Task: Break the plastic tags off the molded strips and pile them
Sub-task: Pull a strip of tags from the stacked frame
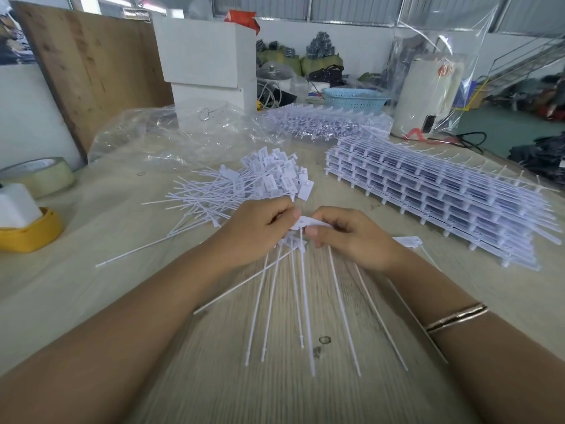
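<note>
The table [91, 301] is big and made of pale wood, and it fills most of the view. On the right side lies a tall stack [434, 191] of molded strips, reaching almost to the table's right edge. Behind it is a second, lower stack [327, 122] in front of a blue basket [354, 101]. A crumpled clear bag [171, 133] lies at the back left, by two white boxes [211, 59]. In the middle is the pile [241, 188] of loose tags, with flat heads to the right and thin tails pointing left. Two tape rolls [39, 175] sit at the left edge. The two hands meet just in front of the pile. The left hand [256, 234] has its fingers curled round a bunch of tags [305, 289], whose long tails fan out toward the person over bare wood. The right hand [360, 240] pinches a flat tag head [315, 223] between thumb and curled fingers, close against the left thumb. One loose tag [408, 241] lies just right of the right hand. There is open table to the left of the arms and between them.
</note>
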